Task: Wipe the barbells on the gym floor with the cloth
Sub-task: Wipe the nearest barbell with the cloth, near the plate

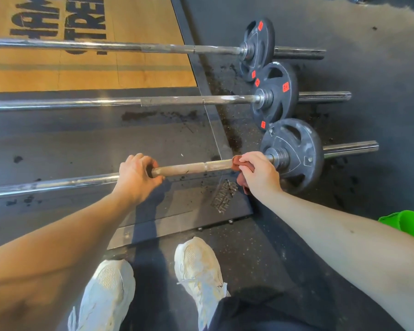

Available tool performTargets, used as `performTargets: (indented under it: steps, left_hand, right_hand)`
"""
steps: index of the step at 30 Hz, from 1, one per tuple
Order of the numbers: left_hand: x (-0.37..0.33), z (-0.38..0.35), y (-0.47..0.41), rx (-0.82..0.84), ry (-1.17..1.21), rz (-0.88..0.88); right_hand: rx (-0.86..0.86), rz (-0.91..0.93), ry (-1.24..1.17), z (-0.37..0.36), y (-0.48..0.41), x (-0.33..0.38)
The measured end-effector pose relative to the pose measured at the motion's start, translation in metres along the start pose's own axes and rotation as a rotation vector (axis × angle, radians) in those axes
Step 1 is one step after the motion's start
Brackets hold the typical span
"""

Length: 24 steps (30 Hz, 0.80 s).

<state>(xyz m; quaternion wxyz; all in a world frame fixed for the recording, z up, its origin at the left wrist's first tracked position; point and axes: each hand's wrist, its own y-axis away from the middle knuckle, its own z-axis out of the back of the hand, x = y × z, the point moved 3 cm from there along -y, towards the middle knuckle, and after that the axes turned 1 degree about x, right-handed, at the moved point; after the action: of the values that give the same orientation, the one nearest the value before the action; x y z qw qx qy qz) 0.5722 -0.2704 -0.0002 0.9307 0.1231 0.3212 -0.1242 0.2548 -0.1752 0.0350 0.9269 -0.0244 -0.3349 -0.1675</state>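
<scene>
Three barbells lie side by side on the gym floor, each with a dark plate at its right end. My left hand grips the shaft of the nearest barbell. My right hand holds a reddish-brown cloth wrapped round the same shaft, close to the collar and the grey plate. Further away lie the middle barbell and the far barbell, untouched.
A wooden lifting platform with black lettering fills the upper left, with a metal-framed edge. Dark rubber flooring lies to the right. My two white shoes stand below the bar. A green item shows at the right edge.
</scene>
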Motion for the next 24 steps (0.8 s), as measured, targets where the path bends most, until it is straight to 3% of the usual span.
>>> performTargets:
  steps: [3, 7, 14, 19, 24]
  left_hand:
    - [0.001, 0.001, 0.0, -0.002, -0.023, -0.022]
    - [0.001, 0.002, 0.001, -0.005, -0.029, -0.031]
    - [0.002, 0.004, 0.0, 0.0, -0.024, -0.037]
    - [0.006, -0.001, -0.003, -0.035, -0.064, -0.066]
    - [0.008, -0.002, -0.005, -0.039, -0.074, -0.09]
  right_hand:
    - [0.047, -0.01, -0.079, -0.002, -0.005, -0.006]
    - [0.069, 0.075, 0.051, -0.006, -0.011, -0.012]
    - [-0.026, 0.086, -0.005, -0.045, -0.006, 0.009]
    - [0.112, 0.345, 0.119, -0.063, -0.004, 0.018]
    - [-0.057, 0.193, 0.121, -0.038, -0.006, -0.011]
